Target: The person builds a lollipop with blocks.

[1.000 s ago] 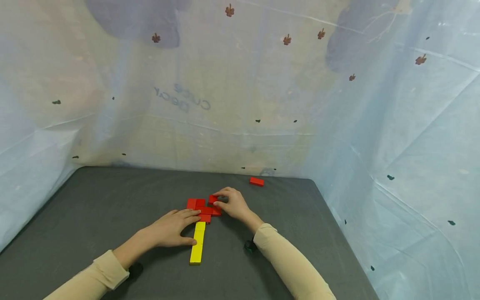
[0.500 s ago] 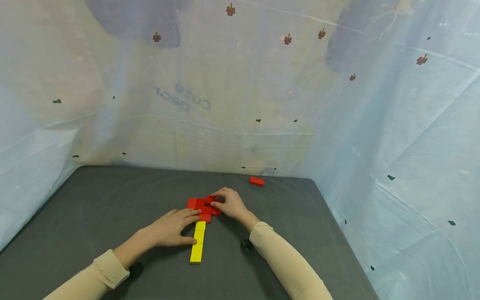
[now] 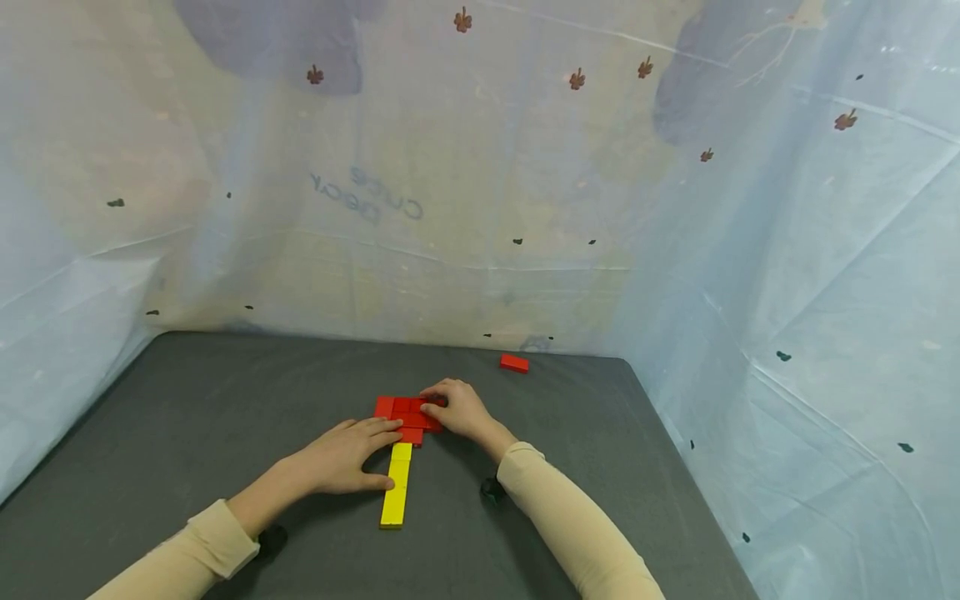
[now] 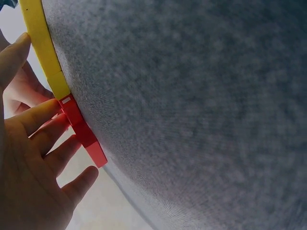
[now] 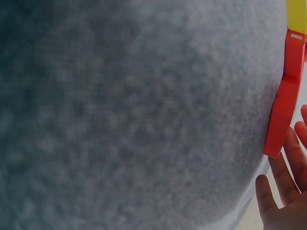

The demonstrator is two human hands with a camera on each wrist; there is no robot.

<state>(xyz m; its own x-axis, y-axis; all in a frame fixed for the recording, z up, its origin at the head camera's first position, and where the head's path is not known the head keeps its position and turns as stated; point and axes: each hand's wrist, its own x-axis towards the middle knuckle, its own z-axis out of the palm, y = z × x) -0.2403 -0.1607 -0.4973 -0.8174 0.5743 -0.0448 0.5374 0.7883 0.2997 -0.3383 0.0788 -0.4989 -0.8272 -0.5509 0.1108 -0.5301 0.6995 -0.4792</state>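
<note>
Several red rectangular blocks (image 3: 384,407) lie together in a flat patch, joined at its near end to a strip of yellow blocks (image 3: 394,496). My left hand (image 3: 341,460) lies flat on the left side, fairly straight fingers touching the red blocks and thumb at the yellow strip. At the far right of the patch, my right hand (image 3: 463,410) pinches a red block (image 3: 416,406) between thumb and index finger, partly hiding it. In the left wrist view, fingertips (image 4: 50,108) meet the side of the red blocks. The right wrist view catches the right hand (image 5: 288,191) beside a red block (image 5: 282,115).
One loose red block (image 3: 514,363) sits near the table's far edge, to the right. The dark grey table (image 3: 600,467) is backed by pale plastic sheeting (image 3: 420,283), which also hangs at both sides.
My right hand has moved slightly left and brought its red block from a small gap down against the other red blocks. My left hand has stayed in place.
</note>
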